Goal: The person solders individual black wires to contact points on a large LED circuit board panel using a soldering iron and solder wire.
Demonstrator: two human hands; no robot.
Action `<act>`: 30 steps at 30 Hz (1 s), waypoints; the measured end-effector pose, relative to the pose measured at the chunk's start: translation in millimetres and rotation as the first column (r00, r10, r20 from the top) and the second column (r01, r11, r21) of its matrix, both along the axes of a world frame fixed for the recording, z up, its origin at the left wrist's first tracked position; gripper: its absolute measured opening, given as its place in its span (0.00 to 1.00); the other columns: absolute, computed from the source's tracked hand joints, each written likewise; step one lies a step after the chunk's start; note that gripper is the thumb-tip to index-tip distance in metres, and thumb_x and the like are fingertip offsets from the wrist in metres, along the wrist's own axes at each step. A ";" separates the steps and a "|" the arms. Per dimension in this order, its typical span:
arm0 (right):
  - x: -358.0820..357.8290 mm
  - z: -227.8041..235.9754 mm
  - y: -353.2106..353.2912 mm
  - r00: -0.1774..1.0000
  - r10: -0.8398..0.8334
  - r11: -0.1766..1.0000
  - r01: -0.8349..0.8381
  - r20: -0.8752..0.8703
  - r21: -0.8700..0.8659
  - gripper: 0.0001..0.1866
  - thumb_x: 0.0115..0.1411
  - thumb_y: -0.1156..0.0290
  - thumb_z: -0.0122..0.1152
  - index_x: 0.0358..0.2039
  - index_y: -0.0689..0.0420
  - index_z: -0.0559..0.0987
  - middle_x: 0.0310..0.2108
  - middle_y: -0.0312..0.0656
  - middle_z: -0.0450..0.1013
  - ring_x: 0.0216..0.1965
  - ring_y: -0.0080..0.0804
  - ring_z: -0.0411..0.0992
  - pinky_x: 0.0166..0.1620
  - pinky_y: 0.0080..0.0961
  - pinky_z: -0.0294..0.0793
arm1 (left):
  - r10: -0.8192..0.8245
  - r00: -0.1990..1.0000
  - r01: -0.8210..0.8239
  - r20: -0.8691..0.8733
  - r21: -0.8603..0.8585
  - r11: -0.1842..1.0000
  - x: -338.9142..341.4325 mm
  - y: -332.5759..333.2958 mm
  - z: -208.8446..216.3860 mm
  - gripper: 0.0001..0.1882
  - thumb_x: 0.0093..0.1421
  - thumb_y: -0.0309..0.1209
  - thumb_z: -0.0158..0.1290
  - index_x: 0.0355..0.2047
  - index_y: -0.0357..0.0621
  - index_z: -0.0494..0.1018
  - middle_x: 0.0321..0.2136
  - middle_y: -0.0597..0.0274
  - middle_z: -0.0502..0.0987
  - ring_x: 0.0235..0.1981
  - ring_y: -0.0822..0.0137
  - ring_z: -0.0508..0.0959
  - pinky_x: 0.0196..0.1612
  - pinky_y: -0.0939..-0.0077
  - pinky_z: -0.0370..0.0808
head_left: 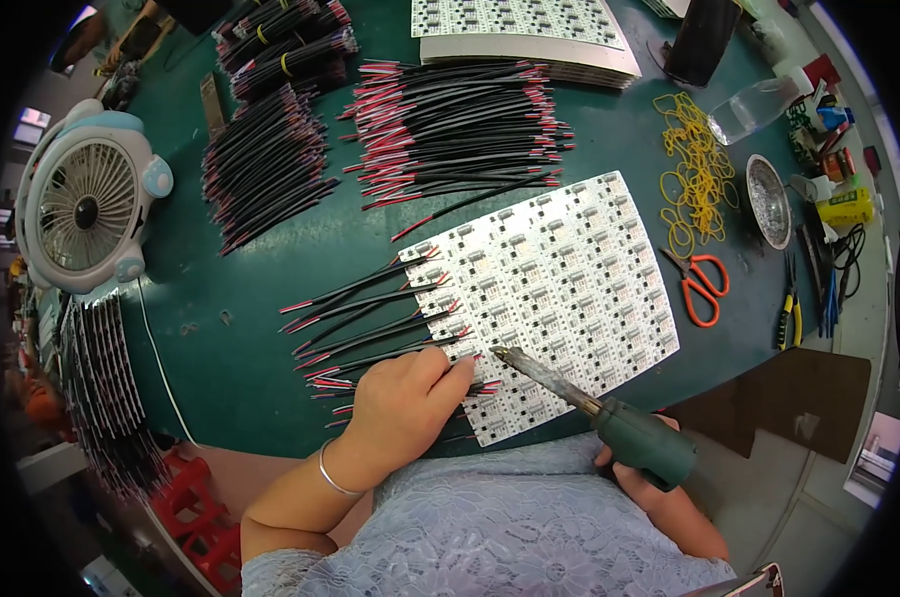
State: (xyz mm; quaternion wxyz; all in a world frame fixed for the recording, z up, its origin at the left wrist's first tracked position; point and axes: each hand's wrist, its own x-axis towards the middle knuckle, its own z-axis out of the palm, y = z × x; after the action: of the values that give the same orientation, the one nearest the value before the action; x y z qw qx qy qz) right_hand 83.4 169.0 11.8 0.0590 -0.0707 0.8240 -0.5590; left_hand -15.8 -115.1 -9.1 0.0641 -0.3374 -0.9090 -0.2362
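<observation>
A white circuit board panel point(579, 259) lies on the green table in front of me, printed with rows of small dark parts. Several black-sheathed wires point(360, 298) with red and white ends lie along its left edge. My left hand point(405, 398) is closed in a pinch over that edge, on a black wire whose tip is partly hidden by the fingers. In my right hand point(629, 473), mostly hidden behind the handle, is a green-handled soldering iron point(644, 443). Its dark tip is over the board, just right of my left fingertips.
Beyond the board lie a row of wires point(460, 129), another wire pile point(271, 164) and stacked panels point(530, 60). A fan point(87, 209) stands at left. To the right are yellow rubber bands point(694, 164), orange-handled scissors point(704, 289), a metal dish point(768, 202) and a clear bottle point(758, 107).
</observation>
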 end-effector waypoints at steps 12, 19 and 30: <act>-2.3 7.0 -2.0 0.997 -0.044 0.998 0.047 0.063 -0.047 0.12 0.52 0.79 0.55 0.39 0.64 0.76 0.27 0.40 0.75 0.23 0.27 0.75 0.29 0.24 0.74 | 0.024 0.994 -0.036 0.109 0.108 0.994 0.0 -3.7 2.9 0.14 0.43 0.23 0.55 0.33 0.46 0.76 0.25 0.62 0.73 0.21 0.63 0.74 0.21 0.71 0.69; -0.8 -2.2 7.6 0.998 0.064 0.991 -0.062 -0.017 0.119 0.20 0.58 0.62 0.58 0.43 0.66 0.73 0.31 0.44 0.76 0.25 0.27 0.74 0.36 0.25 0.72 | -0.030 0.999 0.028 0.028 0.068 0.997 0.3 -0.7 3.1 0.15 0.44 0.23 0.55 0.35 0.44 0.77 0.29 0.61 0.75 0.25 0.64 0.76 0.23 0.73 0.72; -14.3 1.1 -2.8 0.995 0.094 0.988 -0.088 -0.038 0.127 0.11 0.57 0.69 0.57 0.37 0.63 0.77 0.24 0.39 0.74 0.21 0.26 0.72 0.29 0.23 0.72 | -0.008 0.999 0.005 0.043 0.079 0.997 -0.5 -0.8 -2.0 0.16 0.41 0.23 0.56 0.34 0.42 0.76 0.28 0.62 0.74 0.25 0.64 0.76 0.24 0.73 0.72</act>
State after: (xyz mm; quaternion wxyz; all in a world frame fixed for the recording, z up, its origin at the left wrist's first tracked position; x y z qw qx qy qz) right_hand 69.1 166.2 12.9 0.0705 -0.1167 0.8545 -0.5012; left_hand -16.2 -115.9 -11.1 0.0572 -0.3324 -0.8990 -0.2794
